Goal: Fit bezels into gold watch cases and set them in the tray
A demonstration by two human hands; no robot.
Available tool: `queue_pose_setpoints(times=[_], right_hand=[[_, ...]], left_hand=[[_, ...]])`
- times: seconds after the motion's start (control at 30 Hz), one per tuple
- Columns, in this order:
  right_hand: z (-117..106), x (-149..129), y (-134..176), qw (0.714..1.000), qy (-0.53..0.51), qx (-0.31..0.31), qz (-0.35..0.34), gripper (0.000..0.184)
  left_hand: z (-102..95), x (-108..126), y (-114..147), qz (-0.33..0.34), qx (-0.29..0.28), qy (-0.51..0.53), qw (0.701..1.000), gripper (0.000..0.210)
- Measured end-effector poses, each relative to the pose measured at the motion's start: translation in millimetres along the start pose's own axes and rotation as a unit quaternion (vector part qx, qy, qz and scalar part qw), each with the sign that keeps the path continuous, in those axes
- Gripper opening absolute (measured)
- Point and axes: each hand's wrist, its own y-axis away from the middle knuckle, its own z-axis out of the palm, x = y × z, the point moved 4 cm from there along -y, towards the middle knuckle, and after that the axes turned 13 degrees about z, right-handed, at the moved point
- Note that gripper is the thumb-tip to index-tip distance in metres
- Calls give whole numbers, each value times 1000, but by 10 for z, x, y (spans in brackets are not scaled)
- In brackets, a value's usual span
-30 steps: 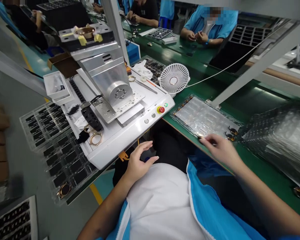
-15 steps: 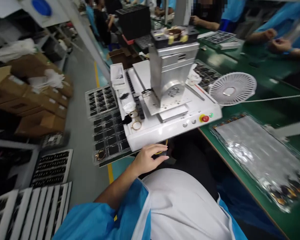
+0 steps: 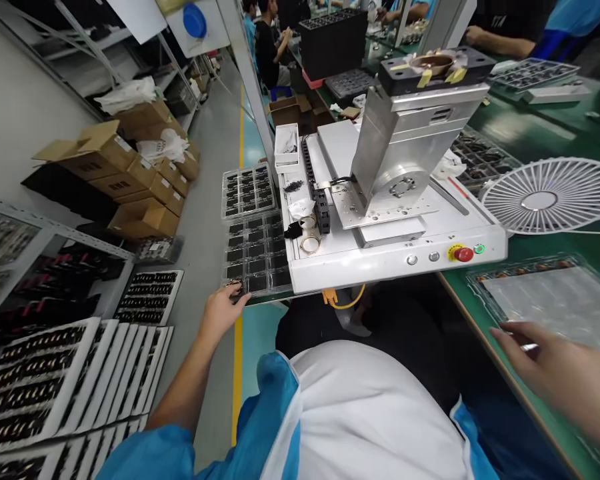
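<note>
Left hand point(image 3: 223, 311) at clear, black-celled tray point(image 3: 274, 291)

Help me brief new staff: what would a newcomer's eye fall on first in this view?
The tall silver metal block on the white machine base, right of centre, stands out first, with a round red button at the base's front right. Next comes the white, round, slatted fan at the right edge. Left of centre, the bare left hand is at the near corner of a clear plastic tray with black rectangles.
</note>
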Motion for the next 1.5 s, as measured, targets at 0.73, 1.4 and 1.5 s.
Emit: queue_pose_setpoints(times=[0.73, 1.4, 1.5], right_hand=[[-1447, -1356, -12, 862, -318, 262, -296, 25], [-2628, -2773, -870, 753, -414, 131, -494, 27], [-2432, -2482, -781, 728, -493, 125, -459, 28]], left_hand=[[-250, 630, -91, 154, 172, 279, 932, 33], [-1471, 3537, -1405, 550, 284, 117, 777, 14], [-1419, 3987, -1733, 525, 210, 72, 822, 14]])
